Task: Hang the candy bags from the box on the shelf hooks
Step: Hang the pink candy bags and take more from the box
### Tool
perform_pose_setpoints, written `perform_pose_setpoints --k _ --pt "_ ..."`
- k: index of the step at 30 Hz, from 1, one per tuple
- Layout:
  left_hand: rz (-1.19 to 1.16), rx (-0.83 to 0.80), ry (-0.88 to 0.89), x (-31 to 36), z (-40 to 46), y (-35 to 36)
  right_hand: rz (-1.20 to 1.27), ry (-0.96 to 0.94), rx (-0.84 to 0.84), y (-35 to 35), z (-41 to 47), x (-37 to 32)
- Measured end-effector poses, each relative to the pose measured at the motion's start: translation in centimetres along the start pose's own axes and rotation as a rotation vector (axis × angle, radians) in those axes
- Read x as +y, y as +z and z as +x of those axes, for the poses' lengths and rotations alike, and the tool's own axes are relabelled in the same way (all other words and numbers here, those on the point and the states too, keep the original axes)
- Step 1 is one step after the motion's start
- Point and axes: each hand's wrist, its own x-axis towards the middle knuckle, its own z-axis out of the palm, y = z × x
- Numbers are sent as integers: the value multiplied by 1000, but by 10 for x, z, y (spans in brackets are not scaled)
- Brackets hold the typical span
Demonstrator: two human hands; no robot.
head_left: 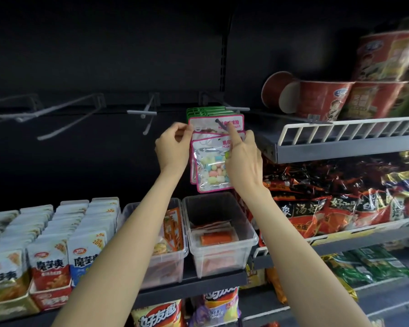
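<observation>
We were right at the hook [220,125] for this one, both arms raised to the dark shelf back. Our left hand [172,147] pinched the top left corner of the pink-edged candy bags [211,169] between thumb and curled fingers. Our right hand [242,159] held the stack's right edge, its index finger stretched up along the hook's prong as if guiding a hang hole onto it; whether the other fingers were truly gripping the bags, we could not tell.

The front pink bag [216,125] was already threaded on the prong, and behind it hung green-topped bags [207,112] on the same hook. The lower pink bags looked fanned out and tilted, not yet seated. So we judged we were mid-hanging, feeding a handful of bags on one at a time.

The box the bags come from was not clearly in view. To the left, several empty hooks [143,113] stood waiting. Below us sat two clear plastic bins [222,234], and to the right noodle cups [326,100] on a wire-fronted shelf.

The next move called for lining up the next bag's hole with the prong tip, then sliding it back level while the left hand kept the stack from swinging. A missed hole could drop a bag into the bin beneath.
</observation>
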Motion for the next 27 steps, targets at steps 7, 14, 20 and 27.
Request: perform_pose_setpoints --k 7,14,20,27 --pt "-364 2 -19 5 -51 -20 369 -243 395 14 -20 14" --pt "-550 -344 -232 34 -84 -56 725 -306 426 -13 -60 16" --pt "-663 -204 -354 57 -81 -56 823 -281 325 -22 -76 24" --pt "-366 29 71 55 -72 -31 728 -268 412 -18 -68 23"
